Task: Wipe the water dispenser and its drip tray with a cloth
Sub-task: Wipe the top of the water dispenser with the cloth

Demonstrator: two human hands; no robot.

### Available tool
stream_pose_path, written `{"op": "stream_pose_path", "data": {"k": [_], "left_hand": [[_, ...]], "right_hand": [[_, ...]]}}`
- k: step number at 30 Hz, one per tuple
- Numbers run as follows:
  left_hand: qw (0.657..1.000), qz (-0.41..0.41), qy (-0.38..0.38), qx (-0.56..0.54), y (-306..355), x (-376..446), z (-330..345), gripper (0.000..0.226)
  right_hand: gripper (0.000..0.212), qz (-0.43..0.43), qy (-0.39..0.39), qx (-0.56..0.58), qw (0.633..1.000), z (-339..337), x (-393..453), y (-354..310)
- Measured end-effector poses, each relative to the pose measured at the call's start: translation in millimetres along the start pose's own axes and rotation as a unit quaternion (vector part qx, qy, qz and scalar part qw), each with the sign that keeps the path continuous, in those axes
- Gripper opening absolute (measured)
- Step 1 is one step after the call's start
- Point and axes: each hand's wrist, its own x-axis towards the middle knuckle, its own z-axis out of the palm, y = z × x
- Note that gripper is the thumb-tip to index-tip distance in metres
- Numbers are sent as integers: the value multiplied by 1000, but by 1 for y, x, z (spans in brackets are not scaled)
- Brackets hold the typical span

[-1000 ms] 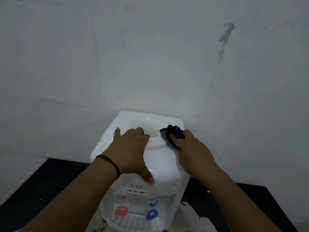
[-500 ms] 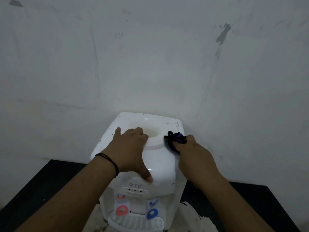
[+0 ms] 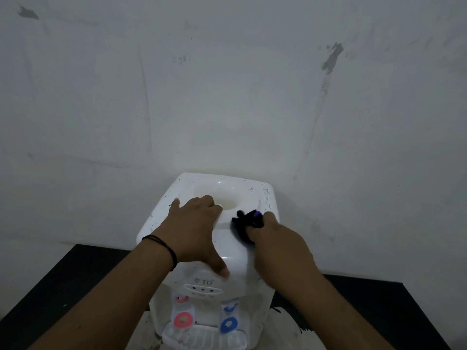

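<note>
Standing against a pale, scuffed wall (image 3: 252,97) on a black table (image 3: 379,311), the water dispenser (image 3: 235,253) is a white plastic countertop unit with rounded shoulders and a round recessed well in its top. Dark specks and smears dot the top edges, thickest near the back corners. Its front carries a small logo above an oval panel of three indicators, then a red tap (image 3: 182,320) on one side and a blue tap (image 3: 228,324) on the other. Below them sits the white slotted drip tray (image 3: 202,338), partly cut off by the frame edge.

The left hand (image 3: 197,233) lies flat on the dispenser's top, fingers straight and close together at the rim of the well, thumb spread down the front. A thin black band (image 3: 161,245) circles that wrist. The right hand (image 3: 278,243) curls its fingers around a bunched dark cloth (image 3: 246,221) with a purple patch, pressing it onto the top just right of the well.
</note>
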Motion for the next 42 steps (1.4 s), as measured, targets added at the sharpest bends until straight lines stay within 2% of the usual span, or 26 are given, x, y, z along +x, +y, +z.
{"op": "stream_pose_path", "data": {"k": [7,12,17,21,27,32,35,38,40,42], "left_hand": [[1000,1,4,-3,-1,1,1,109],[1000,6,14,-2,-4,3,5,105],[1000,10,18,-18,-7,1,7,112],[999,24,39,-30,-10,0,11,117],[999,10,0,-46,-15,-12,5,130],[997,30,1,-74,-24,-20,7,136],[994,35,7,-103,-38,-32,11,141],[986,46,46,-154,-57,-49,17,133],[975,53,96,-193,-66,-58,24,116],[952,50,168,-250,-71,-62,34,94]], "right_hand": [[47,62,13,2,998,-4,12,13],[49,-22,-8,38,999,2,-11,-13],[48,50,18,27,998,-3,1,1],[50,-38,-20,55,998,5,-18,-22],[44,7,4,42,999,2,-12,-24],[41,-63,-26,92,993,3,-13,-59],[47,-76,-39,127,988,-1,-13,-53],[50,6,-5,116,993,-5,-16,-37],[47,78,16,76,994,-4,-17,-39],[46,105,21,75,991,0,-15,-53]]}}
